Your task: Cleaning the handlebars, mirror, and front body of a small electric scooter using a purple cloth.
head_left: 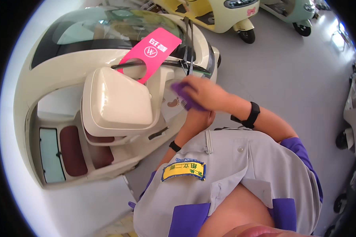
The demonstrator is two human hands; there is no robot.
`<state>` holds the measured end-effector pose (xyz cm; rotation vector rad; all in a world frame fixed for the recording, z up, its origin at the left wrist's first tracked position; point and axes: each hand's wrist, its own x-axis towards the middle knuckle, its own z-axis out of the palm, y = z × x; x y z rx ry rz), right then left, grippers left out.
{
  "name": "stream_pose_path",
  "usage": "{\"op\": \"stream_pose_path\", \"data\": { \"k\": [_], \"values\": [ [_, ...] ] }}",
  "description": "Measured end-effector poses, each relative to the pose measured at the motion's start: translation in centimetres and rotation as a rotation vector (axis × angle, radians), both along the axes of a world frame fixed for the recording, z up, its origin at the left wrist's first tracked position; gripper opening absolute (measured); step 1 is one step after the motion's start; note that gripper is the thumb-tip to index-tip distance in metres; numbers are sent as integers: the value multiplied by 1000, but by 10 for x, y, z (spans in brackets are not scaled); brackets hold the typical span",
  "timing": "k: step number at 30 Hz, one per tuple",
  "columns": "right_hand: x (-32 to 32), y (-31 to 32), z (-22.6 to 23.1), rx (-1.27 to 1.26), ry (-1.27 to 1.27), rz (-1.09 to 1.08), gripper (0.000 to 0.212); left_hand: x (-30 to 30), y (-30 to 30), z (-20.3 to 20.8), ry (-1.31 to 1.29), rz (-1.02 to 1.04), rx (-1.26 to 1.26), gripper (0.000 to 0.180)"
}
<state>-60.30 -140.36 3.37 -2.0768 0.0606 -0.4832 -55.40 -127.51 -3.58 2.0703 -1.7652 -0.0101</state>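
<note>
In the head view, your right hand [205, 94] is closed on a crumpled purple cloth [193, 102], blurred at its edges. The cloth is just in front of your chest, beside the cream vehicle [67, 65]. Its long axis slants, one end pointing up and left toward the vehicle, the other down and right toward your wrists. Your left hand [199, 117] lies just beneath the right, so the two are close together; the cloth and the right hand cover much of it, and you cannot tell whether its fingers grip anything.

Beyond the cloth, a pale panel carries a brown footprint mark [173, 102]. To the upper left, a pink tag [156, 51] hangs at the vehicle's window, its ring end pointing down and left, its broad end up and right. Near your right hand, a dark wiper [189, 43] runs nearly upright.
</note>
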Motion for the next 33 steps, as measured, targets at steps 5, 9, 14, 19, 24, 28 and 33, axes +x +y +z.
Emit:
{"op": "stream_pose_path", "data": {
  "k": [5,9,14,19,24,28,33],
  "values": [
    [28,-99,-84,493,58,-519,33,8,-66,-12,64,153,-234,28],
    [68,-137,-114,748,64,-592,37,26,-108,-17,41,135,-325,27],
    [115,-194,-129,526,112,-684,36,21,-147,-36,92,212,-353,39],
    [148,-209,-137,374,136,-449,37,46,-186,-60,5,581,-409,72],
    [146,-203,-155,23,117,-42,49,70,-215,-61,122,682,-162,79],
    [167,-230,-154,-38,142,-7,47,88,-234,-56,22,714,-48,79],
    [214,-272,-153,-29,121,86,46,124,-271,-62,7,820,69,81]
  ]
}}
